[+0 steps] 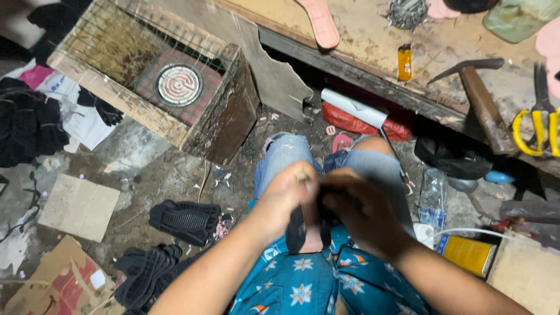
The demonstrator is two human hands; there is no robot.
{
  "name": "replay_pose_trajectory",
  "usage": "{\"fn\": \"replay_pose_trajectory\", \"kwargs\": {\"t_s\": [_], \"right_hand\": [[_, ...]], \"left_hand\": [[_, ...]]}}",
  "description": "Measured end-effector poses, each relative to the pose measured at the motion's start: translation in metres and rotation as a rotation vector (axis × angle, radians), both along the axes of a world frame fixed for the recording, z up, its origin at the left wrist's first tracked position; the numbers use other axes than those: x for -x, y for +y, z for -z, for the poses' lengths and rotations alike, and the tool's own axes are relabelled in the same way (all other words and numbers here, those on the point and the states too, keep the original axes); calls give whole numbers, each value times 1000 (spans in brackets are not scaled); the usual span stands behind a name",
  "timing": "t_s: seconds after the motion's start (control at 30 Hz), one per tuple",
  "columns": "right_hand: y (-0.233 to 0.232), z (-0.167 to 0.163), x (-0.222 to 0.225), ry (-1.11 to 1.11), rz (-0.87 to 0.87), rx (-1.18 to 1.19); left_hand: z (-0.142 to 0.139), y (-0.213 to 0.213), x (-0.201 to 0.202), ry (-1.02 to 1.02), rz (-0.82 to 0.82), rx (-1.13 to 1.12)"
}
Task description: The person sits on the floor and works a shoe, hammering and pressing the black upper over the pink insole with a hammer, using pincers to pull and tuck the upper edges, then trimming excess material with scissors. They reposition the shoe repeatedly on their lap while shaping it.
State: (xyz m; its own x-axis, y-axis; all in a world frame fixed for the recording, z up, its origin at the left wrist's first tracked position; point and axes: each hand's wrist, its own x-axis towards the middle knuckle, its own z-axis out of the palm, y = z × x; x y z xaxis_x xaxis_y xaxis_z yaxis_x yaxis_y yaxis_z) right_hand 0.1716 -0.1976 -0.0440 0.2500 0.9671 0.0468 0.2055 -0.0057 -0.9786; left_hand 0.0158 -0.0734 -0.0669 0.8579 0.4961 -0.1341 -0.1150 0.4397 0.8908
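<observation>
Partly hidden between the two hands, a dark sole piece (298, 230) hangs over the person's lap, above the light jeans (286, 154) and the blue flowered shirt (303, 280). Only its lower end shows, a black strip beside a paler tan patch; the rest is covered by fingers, so its full shape cannot be made out. Its long axis runs roughly up and down in the view, the visible end pointing toward the person's body.

The left hand (289, 195) is curled closed on the piece's upper left edge. The right hand (361, 213) is closed over the top right side, fingers bent in; it lies in shadow, and its fingertips cannot be told apart.

On the floor to the left lie two black treaded soles (185, 220), the nearer pile cut off by the forearm. A wooden crate (227, 125) with wire mesh stands beyond. On the bench (373, 35) at upper right rest a hammer (481, 105), a yellow lighter (404, 62) and yellow-handled scissors (539, 125), cut off by the frame edge.
</observation>
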Motion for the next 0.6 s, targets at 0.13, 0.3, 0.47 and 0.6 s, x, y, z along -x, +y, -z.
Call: {"fn": "replay_pose_trajectory", "kwargs": {"t_s": [0.13, 0.3, 0.47, 0.6], "right_hand": [[28, -7, -6, -237, 30, -137], [37, -6, 3, -424, 51, -183], [54, -2, -1, -673, 57, -288], [60, 1, -2, -413, 76, -74]], "left_hand": [[18, 32, -22, -48, -136, 291], [25, 46, -23, -5, -125, 494], [33, 52, -27, 35, -131, 500], [39, 62, -33, 79, -127, 635]]}}
